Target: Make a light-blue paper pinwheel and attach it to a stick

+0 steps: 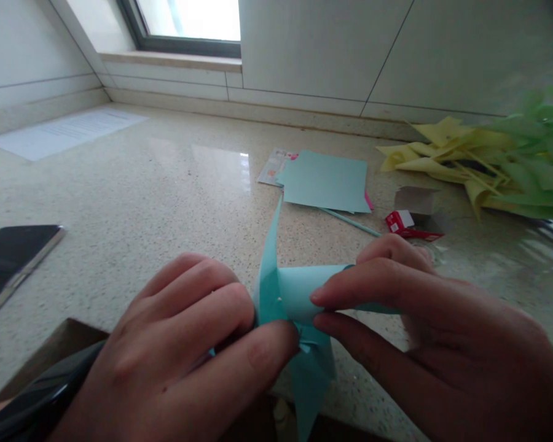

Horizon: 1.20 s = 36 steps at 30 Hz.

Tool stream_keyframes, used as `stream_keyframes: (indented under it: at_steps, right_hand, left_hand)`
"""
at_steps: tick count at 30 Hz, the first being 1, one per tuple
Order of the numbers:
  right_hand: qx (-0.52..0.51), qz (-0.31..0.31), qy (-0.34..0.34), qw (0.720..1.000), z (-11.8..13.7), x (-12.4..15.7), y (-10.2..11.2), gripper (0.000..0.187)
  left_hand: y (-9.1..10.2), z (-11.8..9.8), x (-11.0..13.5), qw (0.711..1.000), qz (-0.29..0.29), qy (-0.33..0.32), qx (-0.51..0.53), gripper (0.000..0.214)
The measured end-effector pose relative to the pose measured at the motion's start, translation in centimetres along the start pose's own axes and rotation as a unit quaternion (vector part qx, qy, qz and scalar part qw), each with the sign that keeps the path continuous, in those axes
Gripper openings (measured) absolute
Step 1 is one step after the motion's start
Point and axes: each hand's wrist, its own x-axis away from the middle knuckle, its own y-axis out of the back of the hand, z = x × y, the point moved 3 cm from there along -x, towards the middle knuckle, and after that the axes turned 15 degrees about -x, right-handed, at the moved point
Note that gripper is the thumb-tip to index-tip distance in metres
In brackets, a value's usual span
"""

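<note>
A light-blue paper pinwheel (299, 288) is held between both hands just above the counter's near edge. Its pointed blades stick up and down, and one is curled over toward the right. My left hand (198, 344) grips the middle of the pinwheel, the thumb pressed near its centre and the other fingers bent behind. With thumb and forefinger, my right hand (424, 307) pinches the curled blade. The left fingertips are hidden behind the paper.
Light-blue paper squares (327, 181) lie ahead, a thin blue stick (352, 222) beside them. An open red box (412, 224) stands to the right, before yellow paper pinwheels (447, 150) and green ones (539, 147). A phone (16, 255) and a printed sheet (67, 130) lie left.
</note>
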Motion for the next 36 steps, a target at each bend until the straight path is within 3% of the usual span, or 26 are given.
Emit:
stream_keyframes:
  at_steps: [13, 23, 31, 36]
  right_hand:
    - [-0.010, 0.045, -0.016, 0.999, -0.18, 0.05, -0.13, 0.013]
    - [-0.023, 0.041, -0.015, 0.999, -0.05, -0.23, -0.22, 0.011]
    - [-0.017, 0.045, 0.019, 0.999, 0.14, -0.03, -0.20, 0.026]
    - [-0.015, 0.044, 0.048, 0.998, 0.15, 0.08, -0.39, 0.026]
  left_hand:
    - [0.03, -0.50, -0.07, 1.000, -0.005, 0.017, -0.005, 0.012]
    - [-0.10, -0.20, 0.00, 1.000, -0.022, 0.018, 0.001, 0.008]
    - [-0.28, -0.28, -0.04, 0.999, -0.034, 0.032, -0.006, 0.008]
    - [-0.30, -0.37, -0.09, 0.998, -0.044, 0.038, -0.004, 0.009]
